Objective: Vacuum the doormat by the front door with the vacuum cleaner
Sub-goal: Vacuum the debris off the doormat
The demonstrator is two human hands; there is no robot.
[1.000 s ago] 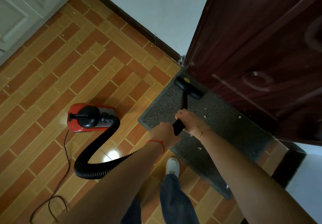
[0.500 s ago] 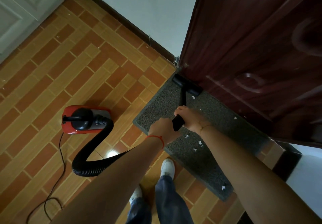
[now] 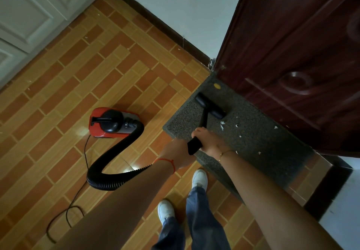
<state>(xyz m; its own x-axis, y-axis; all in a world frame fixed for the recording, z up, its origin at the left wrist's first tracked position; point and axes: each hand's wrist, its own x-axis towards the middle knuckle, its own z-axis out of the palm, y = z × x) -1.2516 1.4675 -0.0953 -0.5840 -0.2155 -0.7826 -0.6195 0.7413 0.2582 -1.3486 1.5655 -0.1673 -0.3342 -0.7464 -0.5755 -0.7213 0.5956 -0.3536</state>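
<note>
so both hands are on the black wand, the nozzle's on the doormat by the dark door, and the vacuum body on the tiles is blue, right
Not quite: the vacuum body is red, not blue, as the head view shows. The rest holds: the left hand and right hand grip the black wand, and the nozzle sits on the doormat by the dark door.

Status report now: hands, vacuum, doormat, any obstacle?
Both hands, left and right, on the wand. Nozzle on doormat, far corner. White scraps remain. Hose on floor, not blocking.

Both hands, left hand [image 3: 180, 153] and right hand [image 3: 207, 141], grip the black wand [image 3: 203, 120], its nozzle [image 3: 210, 105] resting on the grey doormat [image 3: 253, 142] right of centre.
</note>
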